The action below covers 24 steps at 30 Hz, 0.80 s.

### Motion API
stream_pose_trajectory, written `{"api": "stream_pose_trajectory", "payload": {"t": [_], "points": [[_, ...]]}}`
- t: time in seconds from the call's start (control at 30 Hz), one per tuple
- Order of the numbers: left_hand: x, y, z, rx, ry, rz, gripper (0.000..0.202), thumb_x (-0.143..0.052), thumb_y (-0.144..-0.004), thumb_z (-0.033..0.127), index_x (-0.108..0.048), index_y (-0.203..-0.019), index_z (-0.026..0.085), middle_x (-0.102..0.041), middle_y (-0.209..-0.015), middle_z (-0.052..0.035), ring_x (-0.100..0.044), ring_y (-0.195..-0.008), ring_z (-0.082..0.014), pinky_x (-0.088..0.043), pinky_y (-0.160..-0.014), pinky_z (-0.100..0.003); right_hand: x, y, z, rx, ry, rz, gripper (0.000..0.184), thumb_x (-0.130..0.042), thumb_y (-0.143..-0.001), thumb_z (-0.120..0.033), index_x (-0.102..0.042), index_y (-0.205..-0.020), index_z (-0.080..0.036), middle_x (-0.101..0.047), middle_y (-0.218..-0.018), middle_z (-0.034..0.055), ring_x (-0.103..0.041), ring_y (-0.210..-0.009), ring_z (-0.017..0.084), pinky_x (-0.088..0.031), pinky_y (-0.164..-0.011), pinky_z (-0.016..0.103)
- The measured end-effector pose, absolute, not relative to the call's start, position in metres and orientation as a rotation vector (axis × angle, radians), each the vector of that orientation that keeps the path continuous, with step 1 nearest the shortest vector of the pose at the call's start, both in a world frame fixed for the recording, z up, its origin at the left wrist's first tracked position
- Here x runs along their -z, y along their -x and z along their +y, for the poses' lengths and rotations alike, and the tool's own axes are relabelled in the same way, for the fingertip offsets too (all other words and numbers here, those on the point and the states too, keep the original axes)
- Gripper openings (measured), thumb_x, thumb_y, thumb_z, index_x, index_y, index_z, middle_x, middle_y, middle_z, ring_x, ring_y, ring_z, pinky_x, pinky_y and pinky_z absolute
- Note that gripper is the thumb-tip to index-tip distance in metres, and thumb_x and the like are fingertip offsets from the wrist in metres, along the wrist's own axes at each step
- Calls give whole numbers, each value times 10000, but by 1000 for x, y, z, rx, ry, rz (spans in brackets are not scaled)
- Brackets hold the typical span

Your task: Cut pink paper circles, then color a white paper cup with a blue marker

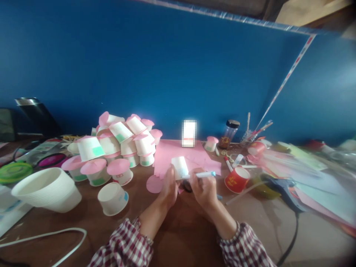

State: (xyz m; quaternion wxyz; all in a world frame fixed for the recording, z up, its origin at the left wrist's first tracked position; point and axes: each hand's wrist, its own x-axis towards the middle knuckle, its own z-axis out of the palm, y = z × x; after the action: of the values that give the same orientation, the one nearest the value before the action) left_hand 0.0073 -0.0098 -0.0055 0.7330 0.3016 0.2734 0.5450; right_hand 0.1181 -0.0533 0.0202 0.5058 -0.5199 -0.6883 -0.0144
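My left hand (168, 189) is closed around a small white paper cup (180, 167), held upside down over the brown table (180, 230). My right hand (204, 190) grips a marker with a blue cap (202, 174), its tip lying against the cup's side. Under and behind the cup lie pink paper sheets (178, 154), and a cut pink paper disc (154, 184) rests just left of my left hand. Both sleeves are red-and-white plaid.
A heap of upturned white cups with pink tops (116, 148) fills the left-centre. A lone white cup (112, 198) and a stack of white bowls (47, 189) sit nearer left. A red cup (237, 179), glue gun (283, 187), jar (229, 134) and papers crowd the right. Blue wall behind.
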Motion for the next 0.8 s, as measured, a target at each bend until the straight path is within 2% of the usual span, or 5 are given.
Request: {"api": "stream_pose_trajectory", "payload": {"t": [0.17,0.37,0.63,0.8], "points": [[5,-9,-10,-1224,-657,598,440,-528,-781,537,-578,-925,124,-671,-819,-94,-630,-867,-240,-471,-778,-338,-20,-118,-53,33,1253,-1626,222,-443,-894,-243,-635,-817,-162,-655,-675,41,-625,-584,145,-492,-597,223],[5,-7,-9,-1190,-737,659,483,-475,-786,589,-588,-814,120,-650,-722,-85,-631,-746,-217,-483,-689,-313,-22,-118,-53,70,1266,-1653,226,-450,-889,-247,-625,-787,-147,-630,-618,29,-583,-508,126,-459,-540,210],[8,-9,-7,-1212,-726,630,490,-460,-796,585,-593,-873,119,-639,-709,-77,-620,-720,-206,-477,-646,-295,-20,-119,-53,63,1252,-1604,196,-452,-888,-232,-614,-808,-155,-642,-643,27,-578,-494,123,-434,-512,210],[5,-8,-9,-1226,-739,647,470,-480,-783,587,-578,-792,127,-607,-644,-53,-598,-660,-184,-458,-620,-284,-19,-120,-52,68,1282,-1594,184,-461,-881,-235,-610,-813,-150,-622,-577,16,-570,-466,128,-424,-490,214]]}}
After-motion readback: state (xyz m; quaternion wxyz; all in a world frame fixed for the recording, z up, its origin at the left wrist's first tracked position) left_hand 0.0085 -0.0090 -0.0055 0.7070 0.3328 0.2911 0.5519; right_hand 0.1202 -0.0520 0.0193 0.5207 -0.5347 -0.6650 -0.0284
